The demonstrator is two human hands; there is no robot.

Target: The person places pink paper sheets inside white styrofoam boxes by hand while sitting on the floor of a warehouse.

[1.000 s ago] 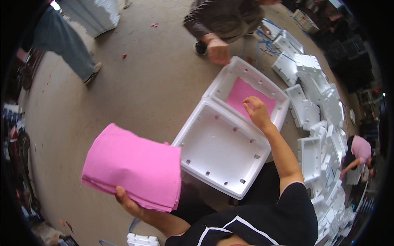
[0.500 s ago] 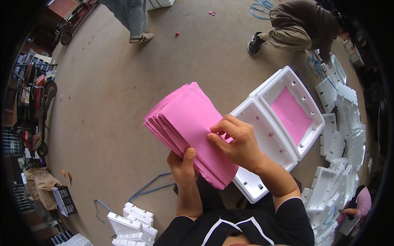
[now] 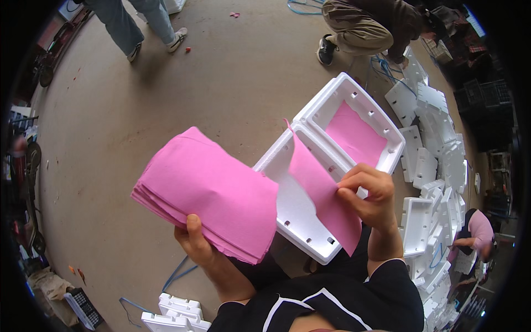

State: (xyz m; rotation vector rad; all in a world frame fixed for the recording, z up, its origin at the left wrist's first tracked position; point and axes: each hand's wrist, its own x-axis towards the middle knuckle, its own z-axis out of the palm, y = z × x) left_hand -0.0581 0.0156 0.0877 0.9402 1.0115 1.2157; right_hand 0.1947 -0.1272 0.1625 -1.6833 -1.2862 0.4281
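My left hand (image 3: 198, 243) grips a thick stack of pink paper sheets (image 3: 207, 191) by its lower edge, thumb on top. Between the thumb and fingers of my right hand (image 3: 369, 195) hangs a single pink sheet (image 3: 321, 191), pinched at its edge and curling. That sheet is apart from the stack and over the near compartment of a white foam box (image 3: 303, 228). The box's far compartment has another pink sheet (image 3: 355, 135) lying flat on its bottom. The fingers of my left hand are hidden under the stack.
White foam boxes (image 3: 417, 221) lie piled along the right, and more foam pieces (image 3: 180, 310) stand at the lower left. A crouching person (image 3: 365, 27) works at the far right; another person's legs (image 3: 130, 25) stand far left. Blue straps (image 3: 178, 274) lie on the floor.
My right hand has drawn one pink sheet off the stack and moved right, over the box. The stack has shifted left in my left hand. The standing person's legs have changed position.
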